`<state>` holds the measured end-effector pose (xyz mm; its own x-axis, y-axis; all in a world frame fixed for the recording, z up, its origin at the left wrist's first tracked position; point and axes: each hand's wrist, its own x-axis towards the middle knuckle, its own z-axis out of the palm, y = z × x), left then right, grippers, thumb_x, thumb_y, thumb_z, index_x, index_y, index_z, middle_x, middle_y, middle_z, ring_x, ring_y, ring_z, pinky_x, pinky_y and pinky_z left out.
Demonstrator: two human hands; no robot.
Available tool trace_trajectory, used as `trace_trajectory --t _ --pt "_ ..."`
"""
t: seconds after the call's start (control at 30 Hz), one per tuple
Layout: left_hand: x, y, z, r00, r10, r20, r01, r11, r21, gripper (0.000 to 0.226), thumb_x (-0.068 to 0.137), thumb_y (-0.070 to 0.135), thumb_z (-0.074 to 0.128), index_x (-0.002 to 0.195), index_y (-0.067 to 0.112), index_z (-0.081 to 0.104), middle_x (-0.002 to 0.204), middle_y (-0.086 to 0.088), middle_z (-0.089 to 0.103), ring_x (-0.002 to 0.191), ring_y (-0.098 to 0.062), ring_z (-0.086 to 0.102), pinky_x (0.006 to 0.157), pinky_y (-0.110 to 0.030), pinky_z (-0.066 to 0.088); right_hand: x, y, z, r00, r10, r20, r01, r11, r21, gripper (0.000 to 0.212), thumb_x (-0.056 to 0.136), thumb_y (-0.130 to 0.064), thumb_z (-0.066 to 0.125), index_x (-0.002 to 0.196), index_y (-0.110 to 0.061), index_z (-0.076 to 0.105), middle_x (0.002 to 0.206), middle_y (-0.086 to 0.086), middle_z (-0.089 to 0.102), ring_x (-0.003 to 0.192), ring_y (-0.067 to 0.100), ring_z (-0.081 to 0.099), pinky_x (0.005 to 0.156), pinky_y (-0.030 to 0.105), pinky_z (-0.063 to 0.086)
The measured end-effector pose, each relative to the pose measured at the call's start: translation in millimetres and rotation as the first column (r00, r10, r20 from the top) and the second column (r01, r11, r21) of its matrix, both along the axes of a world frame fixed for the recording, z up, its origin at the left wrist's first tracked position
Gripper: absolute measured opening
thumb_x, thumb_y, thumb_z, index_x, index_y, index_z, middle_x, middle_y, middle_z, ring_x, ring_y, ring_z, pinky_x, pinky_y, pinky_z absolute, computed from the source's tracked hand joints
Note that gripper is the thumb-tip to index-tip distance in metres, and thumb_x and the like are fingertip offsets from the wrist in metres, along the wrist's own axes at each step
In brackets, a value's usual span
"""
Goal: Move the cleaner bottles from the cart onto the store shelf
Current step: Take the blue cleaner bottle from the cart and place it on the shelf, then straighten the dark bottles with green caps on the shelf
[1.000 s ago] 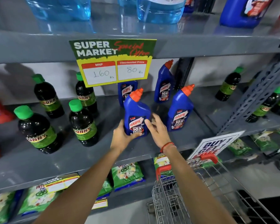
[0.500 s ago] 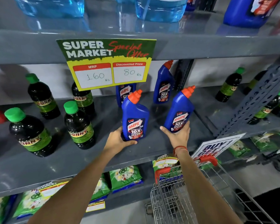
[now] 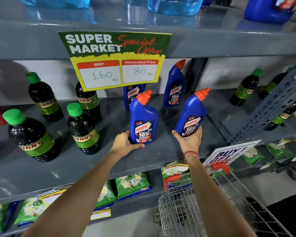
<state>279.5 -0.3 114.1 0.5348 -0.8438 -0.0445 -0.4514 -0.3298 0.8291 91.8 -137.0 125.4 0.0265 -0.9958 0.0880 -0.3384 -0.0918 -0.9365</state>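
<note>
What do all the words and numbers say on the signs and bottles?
"SUPER MARKET Special Offer", "MRP 160 Rs", "Discounted Price 80 Rs": yellow shelf sign.
"HARPIC 10X TOTAL CLEAN": blue bottle in the left hand; same on the one in the right hand.
"SUNNY": dark green-capped bottles.
"BUY 1 GET": white sign, rest hidden.
Packet print: too blurred.

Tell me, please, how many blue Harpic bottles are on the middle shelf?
4: one in the left hand, one in the right hand, one behind the price sign, one by the back upright. Others may be hidden.
</note>
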Motion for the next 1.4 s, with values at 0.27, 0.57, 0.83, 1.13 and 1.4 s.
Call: trace_trajectory --t 0.27,0.57,0.83,1.13,1.4 --pt "2.4 0.4 -0.8 1.000 -0.013 -0.016 0.013 1.000 -0.003 0.058 0.057 0.031 0.086 0.107 0.013 0.062 0.109 -0.007 0.071 0.099 -0.021 0.065 0.090 -0.033 0.051 0.6 0.0 0.6 1.000 -0.007 -0.004 0.007 1.000 0.020 0.104 0.056 -0.025 0.084 0.138 -0.011 0.021 0.137 0.014 0.040 0.124 0.029 0.042 0.100 0.032 0.036" --pt "-3.3 5.0 -3.0 0.999 0.035 0.022 -0.035 0.999 -0.011 0.064 0.059 0.031 0.085 0.113 0.011 0.057 0.112 -0.007 0.069 0.102 -0.022 0.063 0.087 -0.030 0.049 -12.4 18.2 -5.9 1.000 -0.006 0.010 0.006 1.000 0.022 0.103 0.059 -0.018 0.083 0.140 -0.006 0.022 0.141 0.018 0.038 0.130 0.028 0.038 0.106 0.034 0.031" --pt "-14.5 78.7 -3.7 0.982 0.184 -0.036 -0.187 0.958 -0.217 0.045 0.074 0.016 0.075 0.116 0.013 0.059 0.112 0.001 0.066 0.102 -0.004 0.059 0.084 -0.004 0.041 19.1 115.2 -26.4 0.992 0.055 0.113 -0.033 0.981 -0.189 0.044 0.072 -0.007 0.072 0.112 -0.001 0.056 0.108 0.016 0.053 0.097 0.026 0.056 0.088 0.036 0.048" --pt "34.9 215.5 -4.5 0.729 0.676 -0.105 -0.652 0.639 -0.409 0.026 0.075 0.013 0.074 0.082 0.028 0.054 0.087 -0.002 0.059 0.081 -0.014 0.062 0.071 -0.020 0.051 130.3 193.7 -21.8 0.794 0.608 0.008 -0.608 0.793 -0.026 0.079 0.062 -0.020 0.082 0.129 -0.007 0.042 0.115 0.007 0.048 0.105 0.018 0.051 0.096 0.031 0.044" --pt "102.3 230.2 -2.1 0.819 0.572 -0.034 -0.567 0.800 -0.195 0.083 0.063 0.015 0.083 0.133 0.007 0.040 0.135 -0.014 0.051 0.122 -0.027 0.050 0.095 -0.026 0.037 176.5 201.0 -13.1 0.812 0.575 -0.099 -0.578 0.816 0.006 0.082 0.059 -0.026 0.082 0.127 -0.004 0.042 0.124 0.020 0.054 0.119 0.032 0.049 0.100 0.037 0.040"
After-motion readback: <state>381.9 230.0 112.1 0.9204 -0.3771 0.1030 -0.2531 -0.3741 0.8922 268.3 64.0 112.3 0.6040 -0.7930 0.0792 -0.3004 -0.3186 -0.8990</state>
